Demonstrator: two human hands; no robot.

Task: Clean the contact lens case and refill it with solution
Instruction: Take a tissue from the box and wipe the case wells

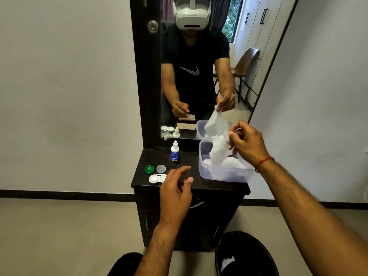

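A white contact lens case lies open on the dark dresser top, with a green cap and a clear cap just behind it. A small solution bottle with a blue label stands upright further back. My right hand pinches a white tissue and holds it up above a clear plastic tub filled with tissues. My left hand hovers over the dresser's front edge with loosely curled fingers, holding nothing, just right of the case.
A mirror stands behind the dresser and reflects the person and the objects. A black waste bin with white scraps inside sits on the floor at the lower right. White walls flank the dresser.
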